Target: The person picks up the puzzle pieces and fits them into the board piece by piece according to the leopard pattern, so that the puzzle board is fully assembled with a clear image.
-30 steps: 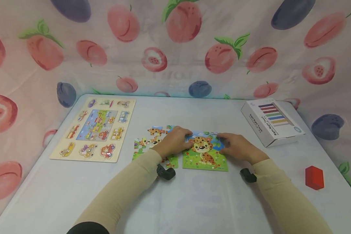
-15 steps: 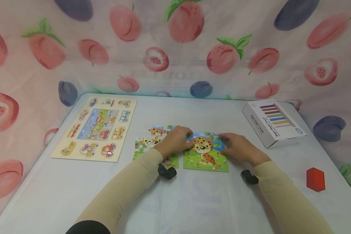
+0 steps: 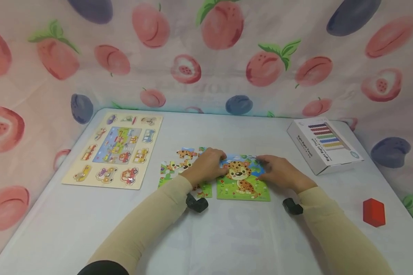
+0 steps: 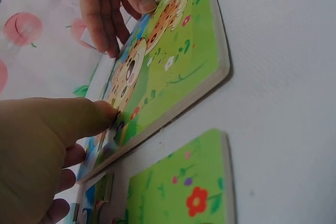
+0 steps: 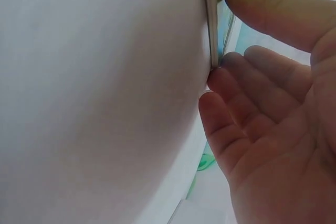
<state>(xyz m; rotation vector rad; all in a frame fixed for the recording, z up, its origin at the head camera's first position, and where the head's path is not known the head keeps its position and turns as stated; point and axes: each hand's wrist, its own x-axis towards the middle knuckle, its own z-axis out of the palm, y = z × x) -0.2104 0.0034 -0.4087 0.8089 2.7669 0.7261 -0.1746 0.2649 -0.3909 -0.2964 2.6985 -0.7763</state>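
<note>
A square leopard puzzle (image 3: 244, 189) lies on the white table in the head view, its picture whole. My left hand (image 3: 206, 167) holds its upper left part; in the left wrist view the thumb presses on the picture (image 4: 173, 72) and the other fingers curl at the edge. My right hand (image 3: 283, 173) holds the upper right corner. In the right wrist view that hand (image 5: 278, 98) has its thumb on the board's face and fingertips at the corner. Left of the puzzle lie several similar puzzle pieces (image 3: 206, 190), partly joined with gaps, some hidden by my left hand and forearm.
A wooden vehicle puzzle board (image 3: 99, 149) lies at the back left. At the back right stands a white box (image 3: 309, 143) with coloured rods pictured on it. A red block (image 3: 374, 212) sits near the right edge. A fruit-printed cloth (image 3: 213, 68) hangs behind the table.
The head view has shifted slightly, so the scene sits a little further right. Both hands keep their places on the leopard puzzle.
</note>
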